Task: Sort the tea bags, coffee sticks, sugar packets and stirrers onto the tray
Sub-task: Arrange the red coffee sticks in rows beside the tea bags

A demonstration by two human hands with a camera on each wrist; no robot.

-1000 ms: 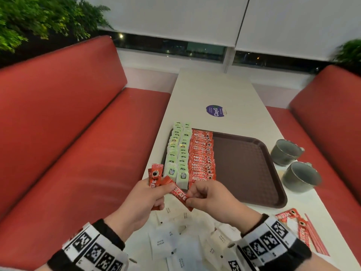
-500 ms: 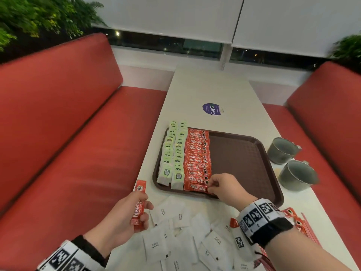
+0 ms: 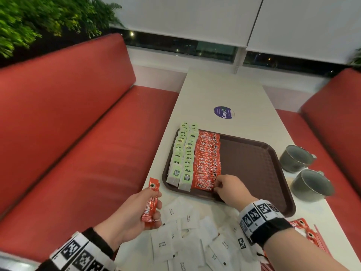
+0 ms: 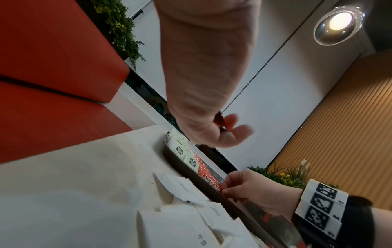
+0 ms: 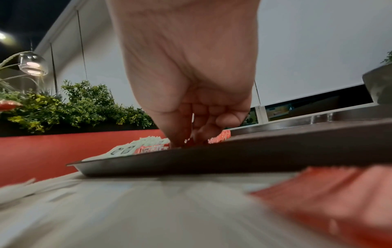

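- Two hands work at a white table [image 3: 230,90], the largest thing here, between red benches.
- On it lies the brown tray [image 3: 254,163]; its left part holds two rows of tea bags [image 3: 184,153] and one row of coffee sticks [image 3: 207,159].
- White sugar packets [image 3: 187,231] lie loose near the table's front edge.
- Right hand [image 3: 227,187] pinches the nearest stick [image 3: 205,186] of the row by its right end, it seems; the fingertips are partly hidden.
- Left hand [image 3: 134,210] holds a spare coffee stick [image 3: 150,202] upright, fingers curled around its lower half.
- I judge a stick light, thin and slippery: better take it by a sealed end.

Tea bags [image 3: 181,153] left of coffee sticks [image 3: 208,159]
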